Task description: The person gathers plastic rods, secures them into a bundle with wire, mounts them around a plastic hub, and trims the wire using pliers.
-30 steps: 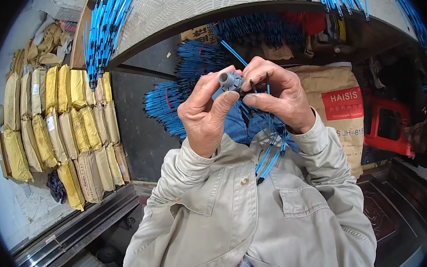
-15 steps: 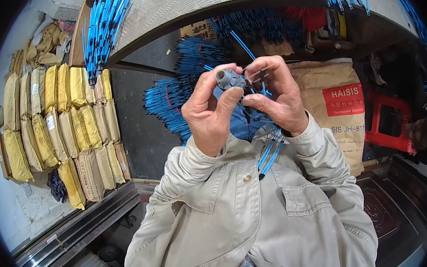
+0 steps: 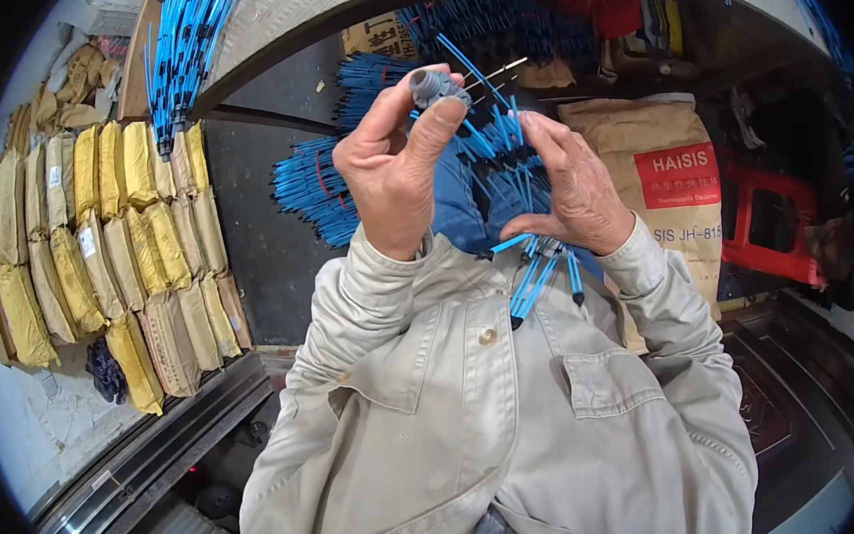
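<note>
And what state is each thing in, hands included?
Left hand: closed on the grey fitting
Grey fitting: held, round end up
Right hand: open, thumb and fingers apart
Blue sticks by the right hand: fanned out
Blue bundle on the left: tied with a red band
Yellow packages: packed in rows
Sack: label showing; sealed or not, cannot tell

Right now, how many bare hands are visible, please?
2: the left hand grips a grey cylindrical piece; the right hand is beside thin blue rods. No other shows.
</note>
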`<state>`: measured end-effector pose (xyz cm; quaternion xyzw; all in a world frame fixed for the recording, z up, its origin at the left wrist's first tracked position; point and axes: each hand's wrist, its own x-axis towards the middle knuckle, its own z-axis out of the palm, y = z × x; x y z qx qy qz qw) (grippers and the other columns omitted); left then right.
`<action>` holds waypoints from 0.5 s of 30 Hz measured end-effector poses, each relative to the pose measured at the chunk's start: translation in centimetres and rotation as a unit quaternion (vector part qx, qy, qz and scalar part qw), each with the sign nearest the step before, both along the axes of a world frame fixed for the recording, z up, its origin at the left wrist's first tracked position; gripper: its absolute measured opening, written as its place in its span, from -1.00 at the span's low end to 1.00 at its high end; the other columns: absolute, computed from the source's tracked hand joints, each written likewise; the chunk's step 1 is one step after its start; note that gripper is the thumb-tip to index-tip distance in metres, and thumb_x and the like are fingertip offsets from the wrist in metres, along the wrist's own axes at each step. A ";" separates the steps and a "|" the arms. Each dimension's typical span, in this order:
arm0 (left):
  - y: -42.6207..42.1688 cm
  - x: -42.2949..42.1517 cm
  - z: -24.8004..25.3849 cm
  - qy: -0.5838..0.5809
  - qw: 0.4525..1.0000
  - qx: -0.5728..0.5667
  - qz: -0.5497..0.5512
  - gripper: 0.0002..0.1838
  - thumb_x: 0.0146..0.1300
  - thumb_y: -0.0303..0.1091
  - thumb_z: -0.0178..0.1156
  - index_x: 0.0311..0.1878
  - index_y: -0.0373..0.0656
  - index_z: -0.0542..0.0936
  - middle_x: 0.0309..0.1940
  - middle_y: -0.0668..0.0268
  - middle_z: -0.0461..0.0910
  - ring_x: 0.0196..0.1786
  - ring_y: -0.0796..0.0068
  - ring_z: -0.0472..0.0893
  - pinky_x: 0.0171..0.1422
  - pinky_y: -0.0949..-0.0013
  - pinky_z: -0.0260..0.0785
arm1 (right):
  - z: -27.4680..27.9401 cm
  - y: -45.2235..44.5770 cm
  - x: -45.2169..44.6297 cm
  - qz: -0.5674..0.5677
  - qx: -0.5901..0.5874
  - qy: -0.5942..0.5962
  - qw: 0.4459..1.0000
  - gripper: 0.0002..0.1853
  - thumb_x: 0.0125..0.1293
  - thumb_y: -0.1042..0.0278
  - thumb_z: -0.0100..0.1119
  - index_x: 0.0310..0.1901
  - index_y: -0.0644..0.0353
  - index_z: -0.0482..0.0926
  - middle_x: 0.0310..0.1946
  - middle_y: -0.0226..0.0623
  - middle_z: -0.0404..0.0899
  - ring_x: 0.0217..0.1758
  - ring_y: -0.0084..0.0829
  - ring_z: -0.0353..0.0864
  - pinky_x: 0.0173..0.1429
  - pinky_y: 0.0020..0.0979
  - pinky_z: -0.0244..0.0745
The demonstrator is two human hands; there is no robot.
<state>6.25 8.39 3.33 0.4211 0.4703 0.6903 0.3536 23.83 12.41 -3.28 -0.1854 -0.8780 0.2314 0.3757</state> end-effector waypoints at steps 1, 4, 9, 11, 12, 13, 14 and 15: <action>0.2 -0.1 -0.1 -0.002 1.000 0.000 0.001 -0.69 0.14 -0.43 0.30 -0.06 -0.36 0.57 -0.25 0.26 0.62 -0.23 0.60 0.55 -0.10 0.58 0.39 | -0.2 -0.1 0.2 0.001 0.000 -0.002 1.000 0.20 -0.33 0.06 0.51 0.36 0.09 -0.06 0.23 -0.14 0.20 0.17 -0.09 0.33 0.17 -0.19 0.29; 0.6 -0.8 -0.4 -0.032 0.999 0.007 0.004 -0.69 0.12 -0.43 0.31 -0.08 -0.37 0.58 -0.25 0.23 0.62 -0.20 0.59 0.56 -0.07 0.56 0.40 | -1.6 -0.5 0.5 0.006 -0.016 0.008 1.000 0.18 -0.30 0.06 0.50 0.36 0.11 -0.06 0.22 -0.09 0.20 0.19 -0.09 0.30 0.19 -0.19 0.27; 0.7 -1.3 -0.7 -0.048 0.999 0.002 0.008 -0.70 0.11 -0.44 0.31 -0.09 -0.37 0.58 -0.25 0.23 0.63 -0.20 0.59 0.56 -0.05 0.56 0.40 | -3.1 -1.9 1.3 -0.005 -0.046 -0.028 0.999 0.09 -0.19 0.02 0.47 0.33 0.21 0.00 0.20 -0.01 0.23 0.20 -0.07 0.31 0.27 -0.18 0.24; 0.6 -1.1 -0.7 -0.043 0.999 0.004 0.010 -0.69 0.11 -0.45 0.31 -0.08 -0.36 0.58 -0.25 0.24 0.62 -0.20 0.59 0.56 -0.05 0.56 0.41 | -2.4 -1.6 1.6 -0.010 -0.115 0.017 0.993 -0.04 -0.12 0.09 0.45 0.28 0.25 0.13 0.15 -0.03 0.28 0.13 -0.12 0.37 0.22 -0.23 0.29; 0.6 -1.0 -0.6 -0.040 0.999 0.006 0.011 -0.69 0.11 -0.45 0.31 -0.08 -0.36 0.58 -0.25 0.24 0.62 -0.20 0.59 0.56 -0.05 0.56 0.41 | -1.8 -1.4 1.8 -0.013 -0.148 0.039 0.988 -0.11 -0.09 0.13 0.44 0.26 0.26 0.20 0.12 -0.05 0.31 0.10 -0.15 0.40 0.19 -0.25 0.32; 0.6 -0.8 -0.5 -0.040 0.999 0.008 0.010 -0.69 0.11 -0.45 0.31 -0.08 -0.36 0.58 -0.25 0.24 0.62 -0.20 0.59 0.56 -0.05 0.56 0.41 | -0.7 -1.0 1.6 -0.013 -0.146 0.040 0.988 -0.11 -0.09 0.13 0.44 0.26 0.26 0.20 0.12 -0.05 0.31 0.10 -0.15 0.40 0.19 -0.25 0.32; 0.4 -0.7 -0.5 -0.037 0.999 0.006 0.009 -0.69 0.12 -0.45 0.31 -0.08 -0.36 0.57 -0.24 0.25 0.62 -0.20 0.60 0.56 -0.05 0.56 0.41 | 0.6 -0.7 1.1 -0.026 -0.130 0.056 0.990 -0.18 -0.07 0.18 0.43 0.22 0.28 0.26 0.08 -0.06 0.35 0.05 -0.17 0.43 0.15 -0.28 0.35; 0.4 -0.6 -0.4 -0.034 0.999 0.004 0.007 -0.69 0.12 -0.46 0.31 -0.07 -0.36 0.57 -0.24 0.25 0.62 -0.20 0.60 0.56 -0.05 0.56 0.41 | 1.8 -0.4 0.4 -0.038 -0.114 0.073 0.990 -0.25 -0.05 0.22 0.42 0.18 0.29 0.31 0.03 -0.06 0.38 0.01 -0.19 0.46 0.10 -0.31 0.39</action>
